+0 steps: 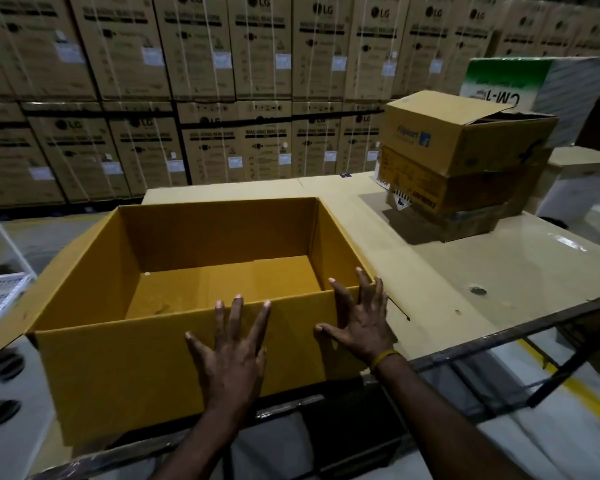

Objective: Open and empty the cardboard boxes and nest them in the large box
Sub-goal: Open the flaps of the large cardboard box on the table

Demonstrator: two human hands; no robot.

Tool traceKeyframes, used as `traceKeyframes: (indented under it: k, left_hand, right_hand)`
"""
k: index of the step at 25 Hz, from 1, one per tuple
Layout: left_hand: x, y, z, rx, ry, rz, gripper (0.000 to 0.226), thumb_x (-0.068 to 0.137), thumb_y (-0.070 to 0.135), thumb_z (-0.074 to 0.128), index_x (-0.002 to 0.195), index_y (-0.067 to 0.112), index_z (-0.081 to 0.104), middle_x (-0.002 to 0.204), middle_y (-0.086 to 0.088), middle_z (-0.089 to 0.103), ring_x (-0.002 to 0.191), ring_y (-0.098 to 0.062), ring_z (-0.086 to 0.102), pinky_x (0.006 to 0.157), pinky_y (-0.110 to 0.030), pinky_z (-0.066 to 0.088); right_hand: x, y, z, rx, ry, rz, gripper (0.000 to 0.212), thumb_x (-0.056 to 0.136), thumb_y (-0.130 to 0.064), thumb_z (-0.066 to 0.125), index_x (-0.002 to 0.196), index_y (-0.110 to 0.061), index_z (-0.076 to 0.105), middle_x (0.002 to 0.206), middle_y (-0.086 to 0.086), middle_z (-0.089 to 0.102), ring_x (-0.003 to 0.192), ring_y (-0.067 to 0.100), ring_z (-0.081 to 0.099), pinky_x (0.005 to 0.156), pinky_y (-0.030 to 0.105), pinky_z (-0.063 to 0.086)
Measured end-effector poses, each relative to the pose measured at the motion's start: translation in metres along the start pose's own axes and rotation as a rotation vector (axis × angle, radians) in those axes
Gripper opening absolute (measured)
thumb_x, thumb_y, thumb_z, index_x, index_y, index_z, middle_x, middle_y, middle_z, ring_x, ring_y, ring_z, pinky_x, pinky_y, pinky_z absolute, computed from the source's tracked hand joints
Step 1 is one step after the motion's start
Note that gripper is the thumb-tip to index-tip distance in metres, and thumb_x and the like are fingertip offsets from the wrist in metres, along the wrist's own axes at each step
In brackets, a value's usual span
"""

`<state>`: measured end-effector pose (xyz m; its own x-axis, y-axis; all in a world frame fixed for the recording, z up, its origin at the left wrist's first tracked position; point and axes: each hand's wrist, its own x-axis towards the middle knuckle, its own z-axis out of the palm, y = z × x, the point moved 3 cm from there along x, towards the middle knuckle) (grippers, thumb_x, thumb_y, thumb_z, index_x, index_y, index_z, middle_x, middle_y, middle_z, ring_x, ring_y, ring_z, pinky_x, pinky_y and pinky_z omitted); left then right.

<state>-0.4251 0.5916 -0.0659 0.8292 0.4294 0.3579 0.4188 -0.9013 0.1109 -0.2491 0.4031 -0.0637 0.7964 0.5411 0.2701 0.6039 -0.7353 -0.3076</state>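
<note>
A large open cardboard box (125, 362) stands right in front of me, flaps folded out, with nothing inside it. My left hand (234, 358) lies flat with spread fingers on its near wall. My right hand (361, 317) is spread over the box's near right corner, palm against the cardboard. Neither hand grips anything. At the back right a stack of smaller cardboard boxes (465, 174) sits on the work surface. The top one (461, 133) carries a blue logo and its lid flap is partly lifted.
The boxes rest on a cardboard-covered platform (413, 271) with a dark metal frame (499, 341) along its near edge. A green-and-white carton (520, 81) stands behind the stack. A wall of stacked washing-machine cartons (222, 98) fills the background. A white wire rack (0, 282) is at the left.
</note>
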Motion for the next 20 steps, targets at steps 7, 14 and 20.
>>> traceKeyframes:
  k: [7,14,20]
  left_hand:
    - [0.004,0.025,0.016,-0.112,0.081,-0.164,0.107,0.068,0.036,0.087,0.152,0.045,0.022,0.165,-0.009,0.004,0.148,-0.045,0.004,0.096,-0.085,0.018]
    - [0.048,0.162,0.041,-0.105,0.083,-0.060,0.071,0.082,0.059,0.059,0.147,0.041,0.039,0.159,-0.014,0.026,0.143,-0.048,0.020,0.098,-0.082,0.020]
    - [0.089,0.279,0.057,-0.242,0.092,0.101,0.067,0.092,0.069,0.021,0.144,0.036,0.044,0.156,-0.014,0.032,0.146,-0.041,0.022,0.110,-0.070,0.016]
  right_hand:
    - [0.003,0.022,-0.005,-0.007,-0.054,-0.122,0.101,0.073,-0.084,0.051,0.140,-0.063,-0.022,0.159,-0.004,-0.027,0.147,0.037,-0.023,0.116,0.068,0.002]
    - [0.011,0.114,-0.026,0.129,-0.021,-0.200,0.078,0.088,-0.074,0.041,0.149,-0.056,-0.003,0.163,-0.004,-0.019,0.152,0.020,-0.008,0.120,0.058,0.008]
    - [0.007,0.227,-0.055,0.095,0.077,-0.073,0.069,0.093,-0.070,0.036,0.153,-0.050,0.007,0.165,-0.003,-0.008,0.152,0.018,0.002,0.119,0.054,0.014]
